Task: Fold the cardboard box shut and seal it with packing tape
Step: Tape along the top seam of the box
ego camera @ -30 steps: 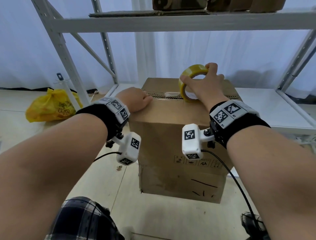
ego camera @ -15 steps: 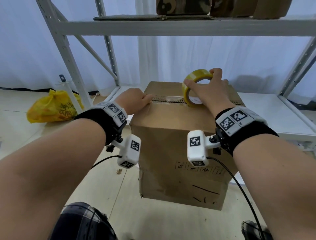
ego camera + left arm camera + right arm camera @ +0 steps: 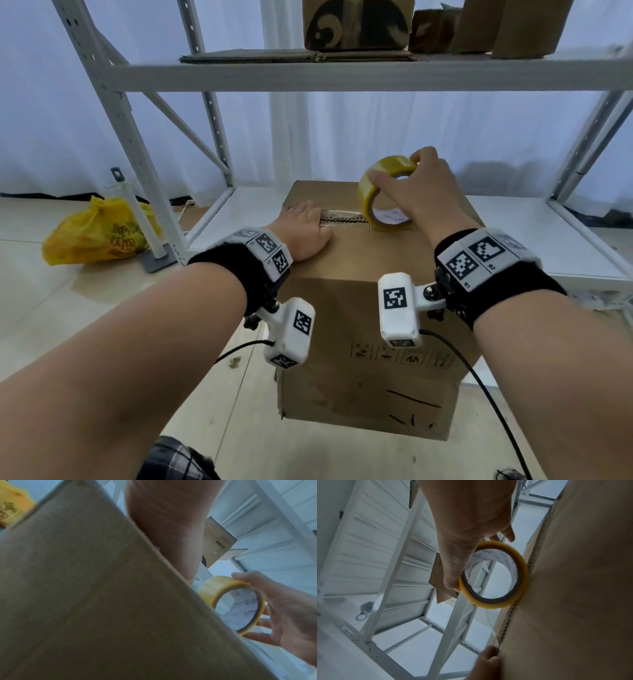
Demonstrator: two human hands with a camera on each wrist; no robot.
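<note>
Right now the tall brown cardboard box (image 3: pixel 370 329) stands on the pale tiled floor (image 3: pixel 102 308) in front of the white metal shelving rack (image 3: pixel 342 73), its top flaps folded down so that they meet in a seam (image 3: pixel 342 219) running left to right across the lid. The person's left hand (image 3: pixel 305 233) lies flat on the lid at the seam's left end, fingers straight and pressing on what looks like the start of a clear strip of tape. Their right hand (image 3: pixel 419 195) holds the yellowish roll of clear packing tape (image 3: pixel 385 193) upright on its edge, fingers and thumb curled round the ring, with the roll's lowest point touching the seam about midway along. So the roll sits to the right of the pressing hand, with a short taped stretch between them, and the untaped part of the seam runs on rightward from the roll to the lid's right edge. The right hand is the one placed for that run; I would judge the sealing roughly half done along this seam. From the right wrist view the corrugated flap edge (image 3: pixel 513 615) shows beside the roll, which suggests the strip needs to stay centred over the gap. A crumpled yellow plastic bag (image 3: pixel 99 233) lies on the floor well to the left.
</note>
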